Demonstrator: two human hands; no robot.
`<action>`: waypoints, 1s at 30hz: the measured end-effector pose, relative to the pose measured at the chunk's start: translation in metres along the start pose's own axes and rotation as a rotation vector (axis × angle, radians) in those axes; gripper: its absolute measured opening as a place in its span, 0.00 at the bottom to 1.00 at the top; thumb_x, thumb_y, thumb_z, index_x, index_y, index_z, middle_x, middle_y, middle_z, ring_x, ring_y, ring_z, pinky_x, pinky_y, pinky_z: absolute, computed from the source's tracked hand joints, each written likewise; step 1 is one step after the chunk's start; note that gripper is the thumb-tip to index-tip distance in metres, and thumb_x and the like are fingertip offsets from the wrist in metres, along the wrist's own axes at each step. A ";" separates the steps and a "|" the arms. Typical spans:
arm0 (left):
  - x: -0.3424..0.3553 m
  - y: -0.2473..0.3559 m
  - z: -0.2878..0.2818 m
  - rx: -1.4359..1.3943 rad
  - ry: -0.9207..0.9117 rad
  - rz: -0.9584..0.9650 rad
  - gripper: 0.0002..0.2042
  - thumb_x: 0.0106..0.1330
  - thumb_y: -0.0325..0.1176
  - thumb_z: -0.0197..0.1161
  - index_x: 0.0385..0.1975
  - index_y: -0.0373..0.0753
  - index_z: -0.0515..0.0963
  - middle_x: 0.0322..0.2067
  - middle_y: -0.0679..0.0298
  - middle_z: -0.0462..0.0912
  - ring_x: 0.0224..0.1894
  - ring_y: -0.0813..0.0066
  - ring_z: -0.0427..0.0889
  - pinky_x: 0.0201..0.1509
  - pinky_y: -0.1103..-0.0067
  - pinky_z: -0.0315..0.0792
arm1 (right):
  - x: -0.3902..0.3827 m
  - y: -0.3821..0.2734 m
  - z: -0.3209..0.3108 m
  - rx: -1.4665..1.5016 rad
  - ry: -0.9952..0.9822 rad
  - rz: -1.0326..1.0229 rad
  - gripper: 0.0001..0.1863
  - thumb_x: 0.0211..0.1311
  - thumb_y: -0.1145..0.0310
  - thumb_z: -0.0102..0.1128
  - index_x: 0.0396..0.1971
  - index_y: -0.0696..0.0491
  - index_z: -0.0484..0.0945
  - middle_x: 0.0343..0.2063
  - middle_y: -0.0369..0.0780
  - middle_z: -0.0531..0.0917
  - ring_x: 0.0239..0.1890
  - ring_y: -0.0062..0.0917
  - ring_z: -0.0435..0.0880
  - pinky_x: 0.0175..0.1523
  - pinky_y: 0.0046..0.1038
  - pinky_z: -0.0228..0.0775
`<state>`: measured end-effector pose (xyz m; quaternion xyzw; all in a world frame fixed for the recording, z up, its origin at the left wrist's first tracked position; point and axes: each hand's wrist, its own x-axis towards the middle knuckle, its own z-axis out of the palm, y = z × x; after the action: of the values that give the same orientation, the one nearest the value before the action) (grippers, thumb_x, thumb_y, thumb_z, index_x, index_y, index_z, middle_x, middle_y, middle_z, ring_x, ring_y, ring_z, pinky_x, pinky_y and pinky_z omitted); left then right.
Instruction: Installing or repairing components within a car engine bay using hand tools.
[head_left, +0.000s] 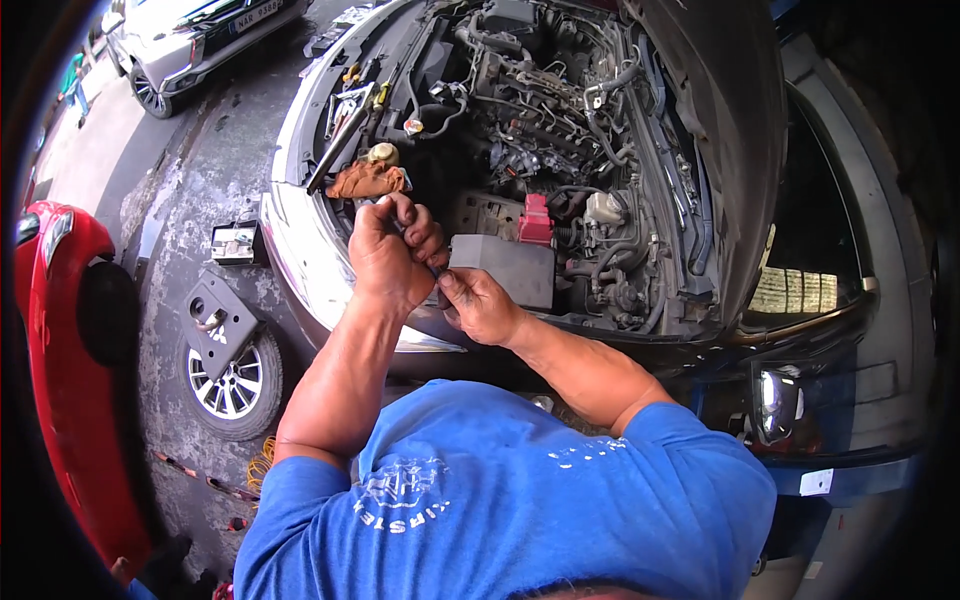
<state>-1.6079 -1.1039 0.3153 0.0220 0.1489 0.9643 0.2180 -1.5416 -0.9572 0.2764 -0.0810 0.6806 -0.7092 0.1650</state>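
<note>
Both my hands are close together over the near front corner of an open engine bay [560, 130]. My left hand [395, 245] is closed, its fingers curled inward. Just right of it and a little nearer, my right hand [482, 305] pinches with thumb and finger. A small dark piece shows between the two hands, mostly covered by the fingers; its kind cannot be made out. Beyond my left hand lies a crumpled orange-brown rag [366, 181], beside a pale yellowish cap [383, 153]. A dark grey box cover [510, 272] and a red plastic cover [536, 220] sit right of my hands.
Hand tools [348, 108] rest along the car's front edge. The raised hood [715, 110] stands at the right. On the floor at left are a wheel [235, 410] with a grey plastic cover [215, 320] on it, and a small box [236, 244]. A red car [65, 350] stands far left.
</note>
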 end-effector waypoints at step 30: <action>0.179 -0.063 -0.111 -0.208 0.506 -0.294 0.10 0.73 0.43 0.47 0.31 0.47 0.65 0.21 0.71 0.64 0.21 0.79 0.61 0.24 0.81 0.58 | 0.085 0.051 -0.086 0.511 0.549 0.501 0.13 0.74 0.58 0.47 0.33 0.51 0.69 0.16 0.32 0.67 0.13 0.15 0.61 0.19 0.19 0.56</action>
<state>-1.7557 -1.0042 0.1871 -0.2629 0.1007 0.9073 0.3122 -1.6437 -0.9066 0.2114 0.3207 0.5009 -0.7879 0.1595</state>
